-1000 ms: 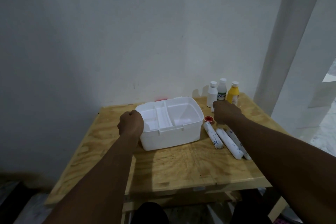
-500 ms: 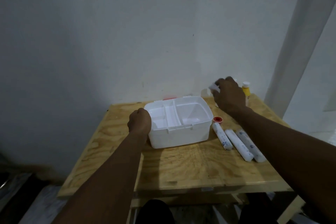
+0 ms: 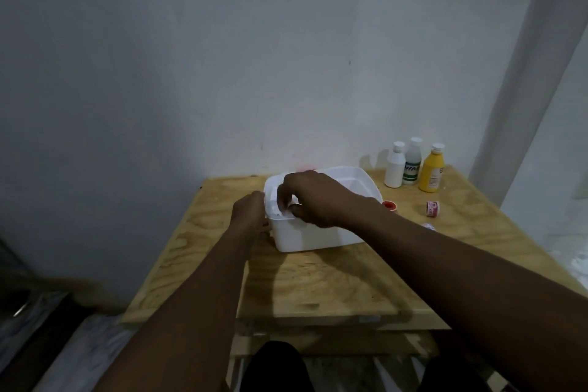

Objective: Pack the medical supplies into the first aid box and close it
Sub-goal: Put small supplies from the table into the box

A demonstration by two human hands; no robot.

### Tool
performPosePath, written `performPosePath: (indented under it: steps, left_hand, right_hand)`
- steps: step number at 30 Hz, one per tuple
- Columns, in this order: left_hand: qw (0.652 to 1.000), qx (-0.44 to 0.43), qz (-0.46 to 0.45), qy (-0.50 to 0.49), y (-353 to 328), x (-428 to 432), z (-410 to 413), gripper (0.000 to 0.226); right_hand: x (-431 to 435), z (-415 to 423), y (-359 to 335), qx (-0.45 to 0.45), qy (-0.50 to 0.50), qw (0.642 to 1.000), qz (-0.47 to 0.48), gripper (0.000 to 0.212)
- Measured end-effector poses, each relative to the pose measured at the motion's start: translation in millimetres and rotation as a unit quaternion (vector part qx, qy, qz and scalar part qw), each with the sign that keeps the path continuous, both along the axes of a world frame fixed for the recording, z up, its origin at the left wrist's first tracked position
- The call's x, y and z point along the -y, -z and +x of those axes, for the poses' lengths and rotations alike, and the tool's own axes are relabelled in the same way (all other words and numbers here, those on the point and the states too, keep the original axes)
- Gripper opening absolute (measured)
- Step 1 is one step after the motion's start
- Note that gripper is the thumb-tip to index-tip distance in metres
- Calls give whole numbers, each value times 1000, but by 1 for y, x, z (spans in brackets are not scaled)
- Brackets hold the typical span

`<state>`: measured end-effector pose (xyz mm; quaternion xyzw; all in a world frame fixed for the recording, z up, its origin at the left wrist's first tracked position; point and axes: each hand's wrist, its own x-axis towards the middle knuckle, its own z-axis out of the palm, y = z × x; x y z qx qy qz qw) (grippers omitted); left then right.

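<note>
So the open white first aid box point(image 3: 318, 237) sits on a plywood table point(image 3: 318, 283), up against the wall. Left hand point(image 3: 249, 210) is pressed to the box's left side. Right hand point(image 3: 315, 197) is over its left compartment with fingers curled down into it, and I honestly can't tell if it's holding anything. Just right of the box is a red tape roll point(image 3: 388, 205), with a small pink-and-white roll point(image 3: 432, 208) further right. Behind those, right of the box's back corner, stand a white bottle point(image 3: 394, 170), a green-labelled bottle point(image 3: 412, 165) and a yellow bottle point(image 3: 431, 173).
</note>
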<state>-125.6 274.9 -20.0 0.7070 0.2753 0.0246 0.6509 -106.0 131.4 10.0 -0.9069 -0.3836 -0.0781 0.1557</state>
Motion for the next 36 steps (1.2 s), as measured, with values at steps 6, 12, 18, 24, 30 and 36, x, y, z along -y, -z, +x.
performPosePath:
  steps: [6, 12, 18, 24, 30, 36]
  left_hand:
    - [1000, 19, 11, 15, 11, -6, 3, 32]
    - [999, 28, 29, 23, 14, -7, 6, 28]
    - [999, 35, 31, 18, 21, -10, 12, 33]
    - [976, 69, 203, -27, 14, -8, 17, 28]
    - [893, 204, 399, 40, -26, 26, 29, 27]
    - [747, 263, 563, 237, -40, 111, 49, 26]
  right_hand:
    - [-4, -4, 0, -35, 21, 999, -20, 33]
    - [-2, -1, -2, -23, 11, 998, -50, 33]
    - [-1, 0, 2, -50, 18, 998, -26, 35]
    - [31, 7, -11, -30, 73, 992, 102, 35]
    - [126, 36, -24, 13, 219, 966, 134, 26]
    - [202, 48, 15, -71, 364, 928, 48, 26]
